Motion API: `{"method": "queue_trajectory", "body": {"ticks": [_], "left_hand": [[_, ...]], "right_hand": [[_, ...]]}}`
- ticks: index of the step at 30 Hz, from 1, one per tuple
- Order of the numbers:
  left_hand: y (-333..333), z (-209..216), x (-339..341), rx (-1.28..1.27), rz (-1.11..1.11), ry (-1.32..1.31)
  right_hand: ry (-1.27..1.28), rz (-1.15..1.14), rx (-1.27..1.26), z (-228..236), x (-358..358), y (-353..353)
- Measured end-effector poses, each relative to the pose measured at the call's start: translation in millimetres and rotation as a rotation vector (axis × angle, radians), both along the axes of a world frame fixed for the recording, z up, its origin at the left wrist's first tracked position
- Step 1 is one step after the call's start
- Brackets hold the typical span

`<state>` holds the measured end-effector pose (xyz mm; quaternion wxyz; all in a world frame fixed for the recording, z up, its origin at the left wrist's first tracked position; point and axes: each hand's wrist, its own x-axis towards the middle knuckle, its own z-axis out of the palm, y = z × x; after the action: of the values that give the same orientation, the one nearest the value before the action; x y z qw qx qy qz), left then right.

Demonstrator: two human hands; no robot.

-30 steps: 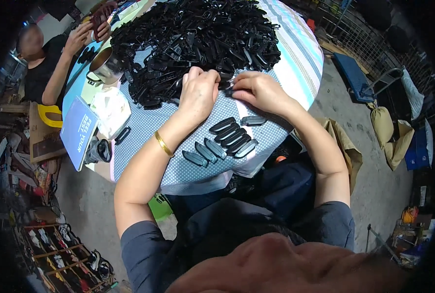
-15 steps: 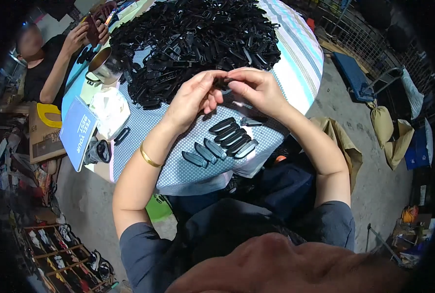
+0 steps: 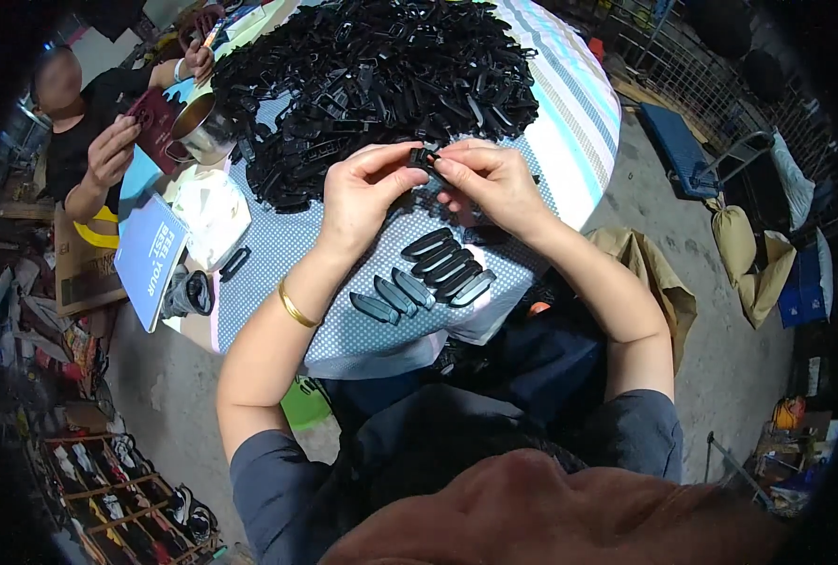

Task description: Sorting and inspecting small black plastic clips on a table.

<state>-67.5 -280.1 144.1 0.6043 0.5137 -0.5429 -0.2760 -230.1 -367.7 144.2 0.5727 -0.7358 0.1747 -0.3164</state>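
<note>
Between the fingertips of my two hands is a small black plastic piece (image 3: 423, 157), partly covered by my fingers. My left hand (image 3: 364, 196) pinches it from one side, and my right hand (image 3: 496, 186) pinches it from the other. Just past my fingers lies a big heap of black plastic pieces (image 3: 381, 80), some with slots through them. Nearer to me, below my hands, oblong black pieces (image 3: 441, 264) are lined up side by side on the dotted tablecloth (image 3: 292, 273). Beside them, to the left, are several grey-faced pieces (image 3: 393, 294).
To the left stand a metal cup (image 3: 202, 130), a white plastic bag (image 3: 210, 212) and a blue notebook (image 3: 153, 259). Across the table at left, a co-worker's hand (image 3: 110, 155) holds a dark red flat object (image 3: 155, 130). A blue platform trolley (image 3: 678, 151) stands at right.
My hands have shifted slightly left and turned, showing more of the piece. The co-worker's hands have parted; one has brought the dark red object lower and nearer the cup.
</note>
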Motion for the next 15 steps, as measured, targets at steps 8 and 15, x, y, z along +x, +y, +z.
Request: {"method": "queue_trajectory", "body": {"ticks": [8,15], "left_hand": [[1,-4,-9,0.057,-0.031,0.316],[7,12,1,0.073,-0.087,0.105]], "right_hand": [[-0.003,-0.259,-0.439,-6,10,8],[0.061,-0.057,-0.32,2,6,1]]}}
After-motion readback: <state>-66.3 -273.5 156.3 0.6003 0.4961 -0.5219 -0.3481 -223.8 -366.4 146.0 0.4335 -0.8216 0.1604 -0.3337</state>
